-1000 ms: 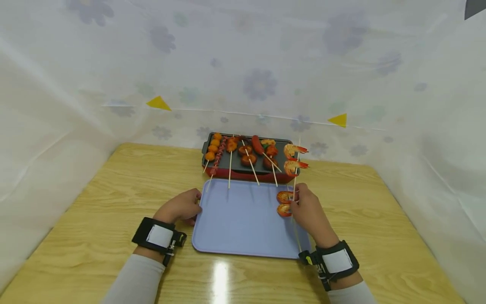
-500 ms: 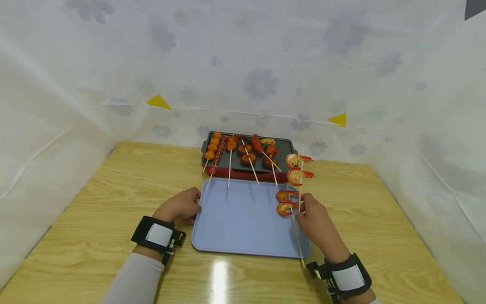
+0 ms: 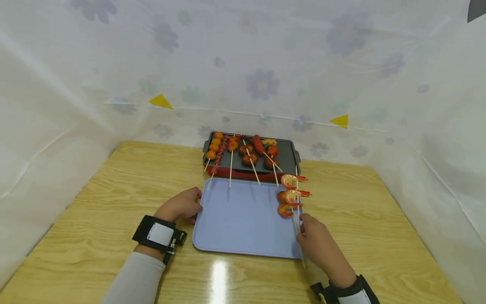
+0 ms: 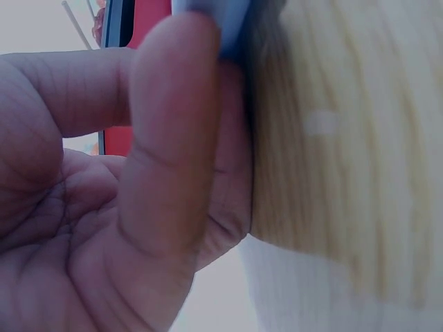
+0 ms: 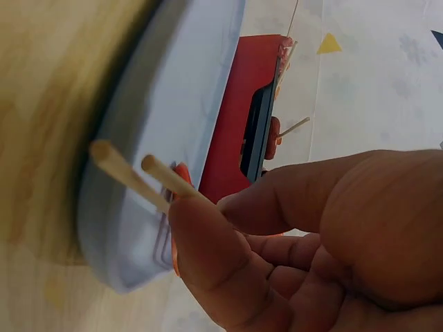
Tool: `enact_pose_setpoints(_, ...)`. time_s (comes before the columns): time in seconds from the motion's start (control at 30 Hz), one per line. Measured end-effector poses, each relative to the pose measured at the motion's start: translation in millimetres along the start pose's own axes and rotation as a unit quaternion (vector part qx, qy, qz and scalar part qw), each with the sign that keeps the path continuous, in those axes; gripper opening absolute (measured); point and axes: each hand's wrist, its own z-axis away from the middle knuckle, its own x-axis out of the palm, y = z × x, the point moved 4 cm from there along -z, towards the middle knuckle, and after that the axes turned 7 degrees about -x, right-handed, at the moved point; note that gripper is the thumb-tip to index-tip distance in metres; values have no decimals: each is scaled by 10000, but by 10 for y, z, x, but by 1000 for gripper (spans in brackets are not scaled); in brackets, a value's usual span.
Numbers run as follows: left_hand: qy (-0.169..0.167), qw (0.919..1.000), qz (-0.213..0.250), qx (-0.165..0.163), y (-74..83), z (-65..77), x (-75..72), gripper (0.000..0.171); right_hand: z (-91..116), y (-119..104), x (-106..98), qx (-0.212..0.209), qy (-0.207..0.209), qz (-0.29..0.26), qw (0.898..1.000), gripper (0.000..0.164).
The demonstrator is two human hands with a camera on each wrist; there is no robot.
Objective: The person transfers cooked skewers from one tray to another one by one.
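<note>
Orange shrimp skewer point(image 3: 293, 196), right hand point(image 3: 318, 241) pinching it, left hand point(image 3: 181, 206) gripping the tray point(image 3: 243, 228), could snag the lower skewer point(image 3: 284, 211) if twisted

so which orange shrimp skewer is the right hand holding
The upper orange shrimp skewer, its stick pinched by the right hand; the lower orange shrimp skewer lies on the lavender rectangular tray.

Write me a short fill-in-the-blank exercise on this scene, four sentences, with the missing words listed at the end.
1. The left hand grips the tray by its ____ edge.
2. The right hand pinches the stick of a skewer of ____.
3. The front side of the grill is coloured ____.
4. In the head view, the yellow triangles on the backdrop number ____.

Missing words: left; shrimp; red; two.
</note>
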Motion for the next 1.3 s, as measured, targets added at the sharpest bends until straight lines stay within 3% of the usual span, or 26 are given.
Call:
enact_pose_setpoints(0.2,43,10000,62,7,5,-9,-6,38,81,-8,55,81,-119,-85,9999,18)
enact_pose_setpoints(0.33,24,10000,74,41,1,-21,4,36,104,-61,97,-77,-152,-79,9998,13)
enact_pose_setpoints(0.57,53,10000,47,17,-12,-24,11,34,67,-168,211,-350,-276,63,9990,25)
enact_pose_setpoints(0.77,42,10000,84,7,8,-9,1,34,26,-206,284,-311,-462,155,9983,26)
enact_pose_setpoints(1.3,50,9996,213,174,-19,-25,7,33,-79,-248,297,-277,-458,-55,9986,27)
